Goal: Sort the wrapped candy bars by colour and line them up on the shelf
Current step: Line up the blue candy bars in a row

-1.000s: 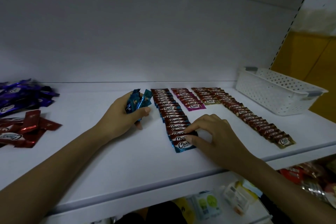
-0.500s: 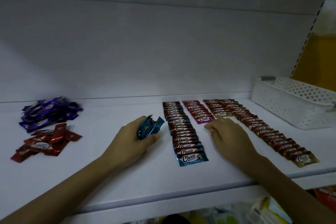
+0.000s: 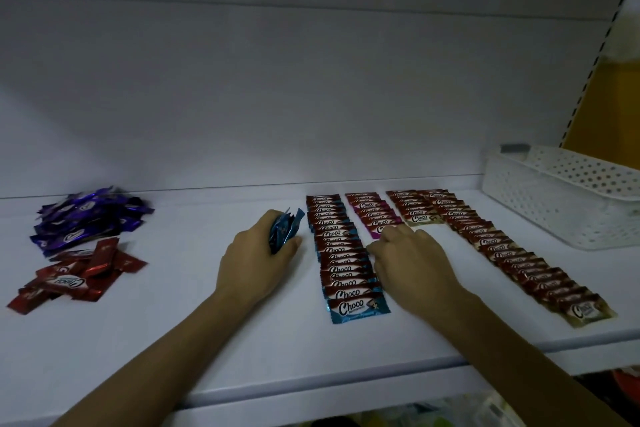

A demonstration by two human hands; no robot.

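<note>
On the white shelf (image 3: 173, 340) lie rows of overlapping Choco bars: a long blue-edged row (image 3: 343, 260), a short pink row (image 3: 372, 213), a short gold row (image 3: 414, 208) and a long gold row (image 3: 519, 260). My left hand (image 3: 256, 260) grips a bunch of blue bars (image 3: 284, 229) just left of the blue row. My right hand (image 3: 408, 260) lies flat between the blue and pink rows, its fingers relaxed against the right edge of the blue row and over the near end of the pink row.
A loose heap of purple bars (image 3: 86, 218) and a heap of red bars (image 3: 76, 274) sit at the far left. A white perforated basket (image 3: 561, 194) stands at the right rear. Goods show on a lower shelf (image 3: 450, 416) beneath the front edge.
My right hand left the nearest blue bar and moved back and right to the gap beside the pink row. The left hand still holds its blue bars. The camera tilted up.
</note>
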